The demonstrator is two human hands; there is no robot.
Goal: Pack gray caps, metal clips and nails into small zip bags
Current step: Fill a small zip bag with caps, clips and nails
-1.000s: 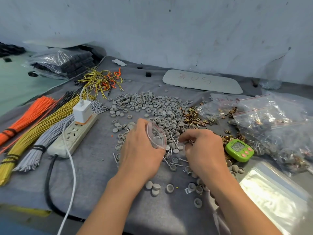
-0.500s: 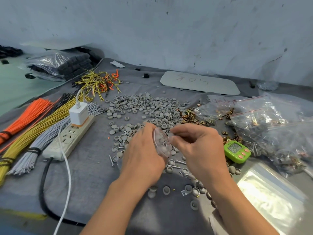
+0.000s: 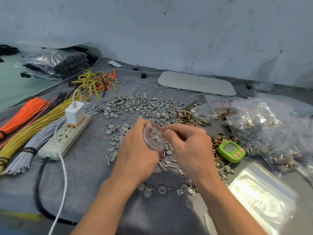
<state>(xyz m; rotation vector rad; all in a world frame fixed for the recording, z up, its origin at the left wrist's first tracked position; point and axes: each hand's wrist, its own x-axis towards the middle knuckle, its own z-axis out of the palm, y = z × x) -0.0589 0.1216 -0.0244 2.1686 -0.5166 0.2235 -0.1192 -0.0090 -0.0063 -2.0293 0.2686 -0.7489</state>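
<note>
Glossy clear plastic zip bag (image 3: 153, 138)

A small packing workshop: a cloth-covered surface (image 3: 81, 167) against a scuffed painted wall (image 3: 169, 31) carries bundled wires (image 3: 33, 128), a loose heap of gray caps (image 3: 140, 106), metal clips (image 3: 186, 116), filled zip bags (image 3: 271, 129), a power strip (image 3: 66, 138) and a green timer (image 3: 231, 150).

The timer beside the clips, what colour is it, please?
The timer is green; head view.

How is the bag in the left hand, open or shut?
Open: the left hand holds the bag, its mouth spread into an oval, caps inside.
</note>
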